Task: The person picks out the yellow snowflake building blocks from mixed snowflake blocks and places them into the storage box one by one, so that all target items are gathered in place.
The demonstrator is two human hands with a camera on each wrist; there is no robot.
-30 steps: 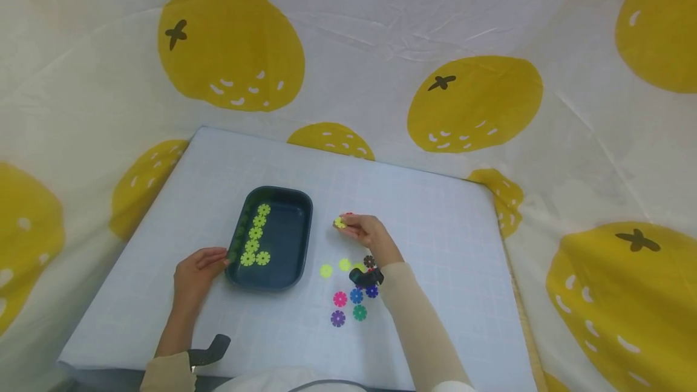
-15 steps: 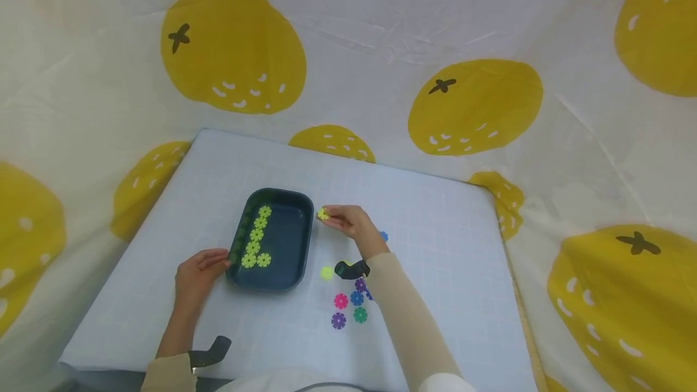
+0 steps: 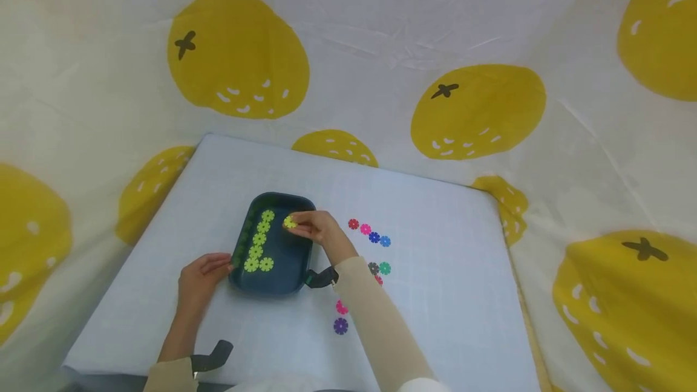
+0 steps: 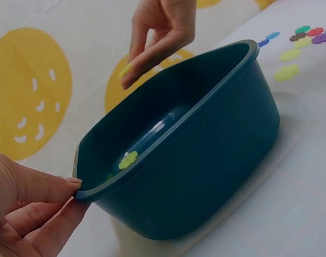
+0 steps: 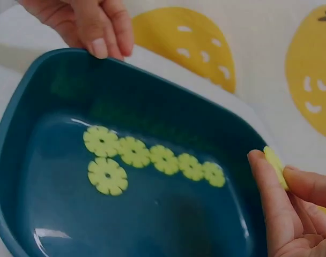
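Note:
A dark teal rectangular basin (image 3: 291,262) stands on the table. Inside it, several yellow-green notched discs (image 5: 164,159) lie flat in a row along one long wall, and one more disc (image 5: 108,176) sits beside the row's near end. My left hand (image 3: 200,277) pinches the basin's rim (image 4: 85,194) at its near left, thumb on top and fingers below. Above the basin's far right part, my right hand (image 3: 318,228) holds a yellow-green notched disc (image 5: 275,167) between thumb and fingers, apart from the basin floor.
Right of the basin, red, pink and blue discs (image 3: 374,237) lie in a short line. Grey, green, pink and purple discs (image 3: 340,326) lie nearer, partly covered by the right sleeve (image 3: 376,319). A fruit-print cloth (image 3: 354,47) hangs behind the table (image 3: 446,295).
My right hand has moved left with its yellow-green disc, from the table right of the basin to over the basin. My left hand has stayed at the rim.

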